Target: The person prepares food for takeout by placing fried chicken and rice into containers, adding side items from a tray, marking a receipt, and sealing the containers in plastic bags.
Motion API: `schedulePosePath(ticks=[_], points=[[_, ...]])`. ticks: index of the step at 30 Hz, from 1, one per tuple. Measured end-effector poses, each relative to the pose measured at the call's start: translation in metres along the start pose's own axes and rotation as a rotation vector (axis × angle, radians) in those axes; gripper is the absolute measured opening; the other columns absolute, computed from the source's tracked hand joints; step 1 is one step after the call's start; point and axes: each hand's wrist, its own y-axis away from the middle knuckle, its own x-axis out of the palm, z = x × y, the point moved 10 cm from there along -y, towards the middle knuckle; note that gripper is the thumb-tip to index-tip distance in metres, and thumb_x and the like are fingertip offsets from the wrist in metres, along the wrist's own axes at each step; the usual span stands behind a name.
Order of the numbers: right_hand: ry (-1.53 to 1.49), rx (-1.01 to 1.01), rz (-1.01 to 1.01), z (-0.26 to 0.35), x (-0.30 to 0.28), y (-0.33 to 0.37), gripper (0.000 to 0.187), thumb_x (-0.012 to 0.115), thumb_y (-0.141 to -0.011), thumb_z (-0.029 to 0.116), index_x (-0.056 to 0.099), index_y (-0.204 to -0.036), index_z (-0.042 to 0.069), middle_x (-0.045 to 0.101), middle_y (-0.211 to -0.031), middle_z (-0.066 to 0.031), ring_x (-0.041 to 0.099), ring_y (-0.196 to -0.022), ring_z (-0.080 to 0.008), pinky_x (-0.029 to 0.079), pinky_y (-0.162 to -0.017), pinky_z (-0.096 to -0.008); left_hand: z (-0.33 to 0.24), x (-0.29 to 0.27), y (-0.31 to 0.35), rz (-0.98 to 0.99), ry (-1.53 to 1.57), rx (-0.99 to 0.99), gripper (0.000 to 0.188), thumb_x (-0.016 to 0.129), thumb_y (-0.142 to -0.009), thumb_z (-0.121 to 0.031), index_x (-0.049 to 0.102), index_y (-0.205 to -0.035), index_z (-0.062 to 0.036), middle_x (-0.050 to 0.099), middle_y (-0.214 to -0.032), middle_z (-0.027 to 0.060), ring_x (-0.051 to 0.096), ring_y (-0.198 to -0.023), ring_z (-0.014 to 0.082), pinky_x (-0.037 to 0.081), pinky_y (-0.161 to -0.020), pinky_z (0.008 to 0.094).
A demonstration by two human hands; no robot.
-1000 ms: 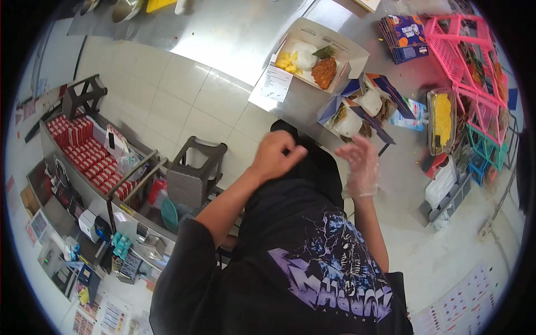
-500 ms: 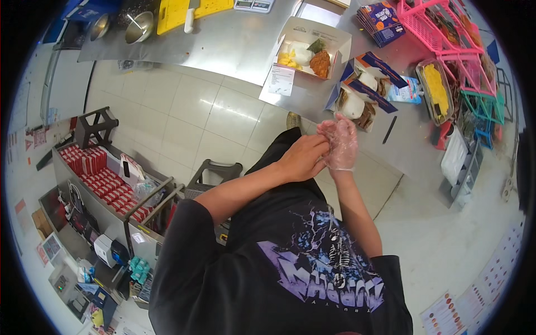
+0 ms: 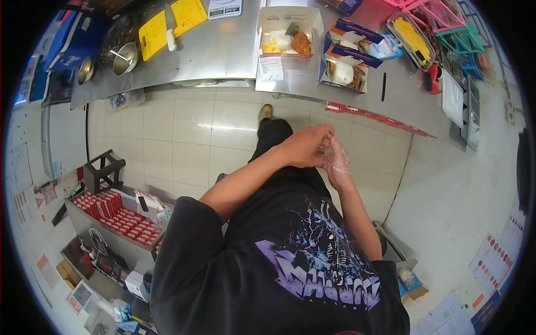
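Observation:
My bare left hand (image 3: 306,146) is closed around the clear plastic glove (image 3: 336,152) on my right hand, in front of my body and short of the counter. My right hand (image 3: 338,166) wears this glove, bunched and creased at the fingers. Its fingertips are mostly hidden behind my left hand. On the counter beyond stands an open box meal (image 3: 285,42) with rice, fried chicken, yellow pieces and a dark green leaf. Right of it are open blue and orange boxes (image 3: 345,73) holding rice and brown meat.
A steel counter (image 3: 223,61) runs across the far side. It bears a yellow cutting board (image 3: 153,36) with a knife (image 3: 170,27), a metal bowl (image 3: 124,62), a scale (image 3: 225,8) and a tray of yellow food (image 3: 412,40). A bin of red-and-white packs (image 3: 120,215) stands at left.
My view has swung so the counter sits squarer ahead. My left hand has shifted farther over the gloved right hand, and the glove now looks bunched near its fingers.

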Motion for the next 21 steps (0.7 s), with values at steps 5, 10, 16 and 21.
schedulePosePath(ticks=[5, 10, 16, 21], points=[[-0.188, 0.220, 0.127, -0.034, 0.043, 0.012, 0.050, 0.050, -0.113, 0.035, 0.046, -0.150, 0.001, 0.063, -0.138, -0.0163, 0.065, -0.125, -0.0282, 0.054, -0.104, -0.0407, 0.018, -0.033, 0.027, 0.062, 0.028, -0.015, 0.025, 0.083, -0.085, -0.009, 0.076, -0.109, -0.0063, 0.074, -0.103, 0.0156, 0.068, -0.101, 0.0360, 0.054, -0.091, 0.0434], [-0.200, 0.404, 0.401, -0.042, 0.126, -0.002, 0.056, 0.045, -0.115, 0.041, 0.046, -0.153, 0.000, 0.063, -0.138, -0.0166, 0.065, -0.125, -0.0282, 0.052, -0.107, -0.0418, 0.033, -0.106, 0.058, -0.129, -0.026, 0.012, 0.010, 0.077, -0.086, -0.004, 0.077, -0.096, -0.0057, 0.073, -0.092, 0.0136, 0.065, -0.096, 0.0361, 0.054, -0.085, 0.0440], [0.037, 0.363, 0.531, -0.014, 0.200, -0.010, 0.066, 0.038, -0.115, 0.051, 0.040, -0.159, 0.002, 0.063, -0.138, -0.0183, 0.063, -0.129, -0.0301, 0.049, -0.113, -0.0413, 0.075, -0.210, 0.097, -0.285, -0.075, -0.216, 0.012, 0.077, -0.092, -0.006, 0.075, -0.103, -0.0031, 0.074, -0.092, 0.0110, 0.067, -0.100, 0.0269, 0.055, -0.086, 0.0383], [-0.358, 0.388, 0.665, 0.003, 0.253, -0.034, 0.076, 0.037, -0.112, 0.058, 0.032, -0.163, 0.002, 0.059, -0.143, -0.0177, 0.059, -0.135, -0.0321, 0.044, -0.118, -0.0468, 0.136, -0.195, 0.127, -0.266, 0.763, -0.448, 0.016, 0.072, -0.103, -0.012, 0.072, -0.112, 0.0010, 0.074, -0.099, 0.0056, 0.065, -0.099, 0.0123, 0.053, -0.086, 0.0285]])
